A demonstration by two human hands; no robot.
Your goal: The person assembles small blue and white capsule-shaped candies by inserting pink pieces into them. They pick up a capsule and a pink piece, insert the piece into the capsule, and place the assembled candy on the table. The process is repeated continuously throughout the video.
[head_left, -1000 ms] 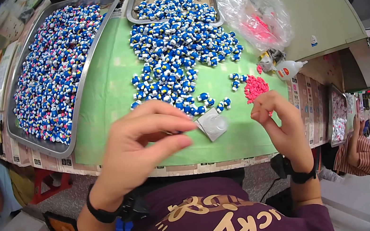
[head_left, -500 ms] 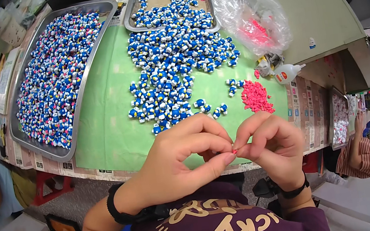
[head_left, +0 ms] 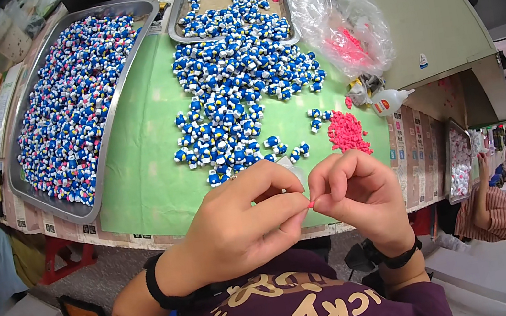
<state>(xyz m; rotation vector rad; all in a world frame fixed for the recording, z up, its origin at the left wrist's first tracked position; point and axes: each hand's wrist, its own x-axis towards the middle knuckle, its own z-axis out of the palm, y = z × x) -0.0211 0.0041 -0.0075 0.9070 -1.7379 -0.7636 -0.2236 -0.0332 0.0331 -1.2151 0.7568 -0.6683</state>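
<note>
Where left hand [head_left: 233, 223] and right hand [head_left: 363, 197] meet by the desk [head_left: 414, 163], their fingers [head_left: 283, 207] pinch a tiny pink piece [head_left: 311, 204]; light, steady pressure should suit it. Anything else held is hidden.

Two foreground hands [head_left: 236, 220], three trays [head_left: 144, 17]

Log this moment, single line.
left hand: pinched at small pink piece | right hand: likewise | pink pile: on green sheet
</note>
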